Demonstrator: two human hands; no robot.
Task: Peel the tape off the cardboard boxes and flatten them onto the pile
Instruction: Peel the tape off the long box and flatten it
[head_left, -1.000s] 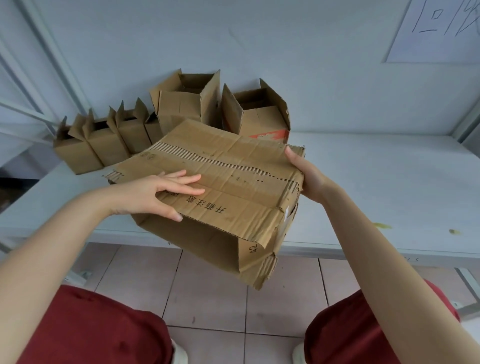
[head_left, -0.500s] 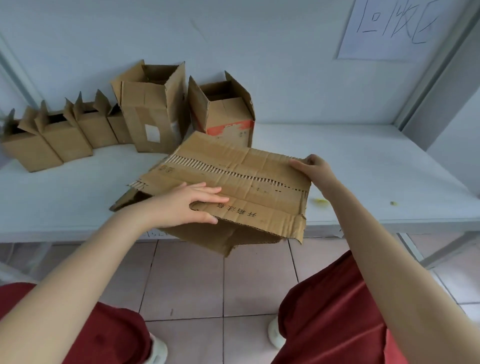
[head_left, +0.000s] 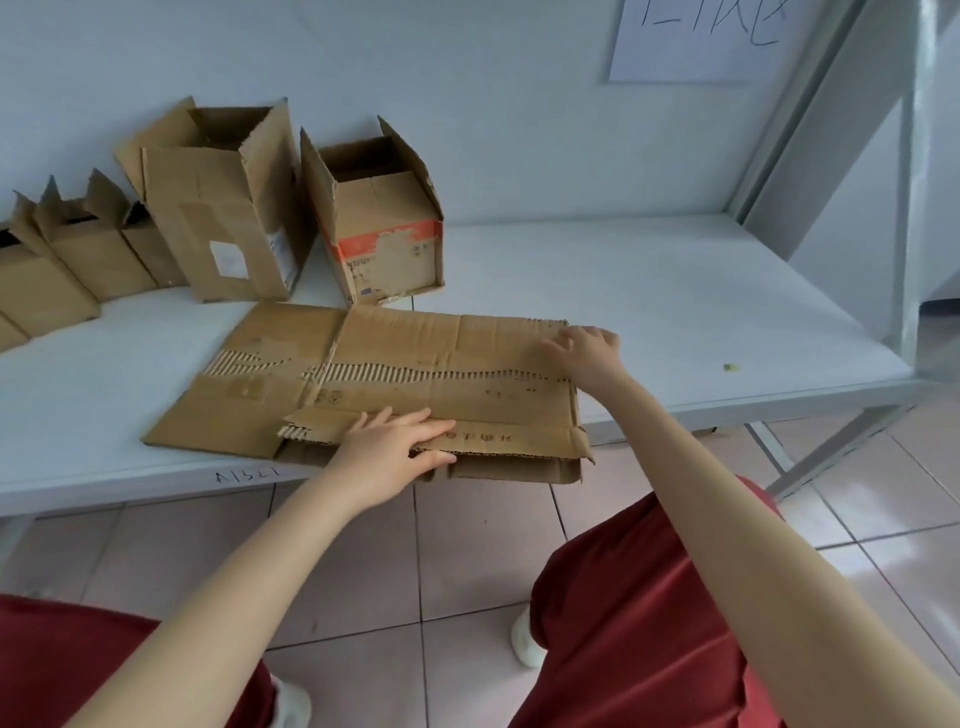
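Press the box (head_left: 415, 343) down evenly with the left hand (head_left: 389, 447) (fingers straight, together). Right hand (head_left: 589, 353) steadies the corner; fingers seemingly curled.

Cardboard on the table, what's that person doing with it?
A person is pressing a flattened box down onto the white table, with its near edge hanging over the front. The left hand presses flat on the near flap, and the right hand rests on the far right corner. Behind it, several open boxes stand upright, not yet flattened.
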